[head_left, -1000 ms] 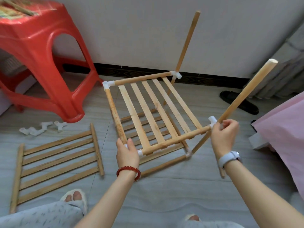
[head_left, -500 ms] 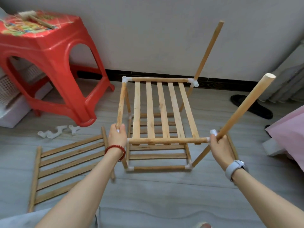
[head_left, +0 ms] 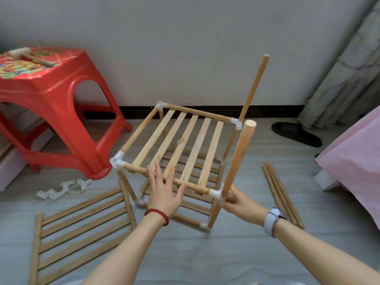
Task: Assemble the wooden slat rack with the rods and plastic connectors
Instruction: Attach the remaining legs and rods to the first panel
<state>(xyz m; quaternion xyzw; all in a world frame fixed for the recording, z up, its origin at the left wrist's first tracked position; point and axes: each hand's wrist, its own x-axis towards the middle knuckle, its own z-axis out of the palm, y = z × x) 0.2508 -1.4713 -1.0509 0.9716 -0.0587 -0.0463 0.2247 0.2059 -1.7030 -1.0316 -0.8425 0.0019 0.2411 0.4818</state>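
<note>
Left hand (head_left: pixel 164 190) fingers spread flat on rack (head_left: pixel 178 140) front rail; right hand (head_left: pixel 239 200) behind corner connector (head_left: pixel 216 193), grip unclear, fingers mostly hidden

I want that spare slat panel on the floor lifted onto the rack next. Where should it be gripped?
Grip the slat panel by its end rail, the one nearest the rack, coming from above. Fingers can hook between slats, since it lies flat on the floor.
</note>
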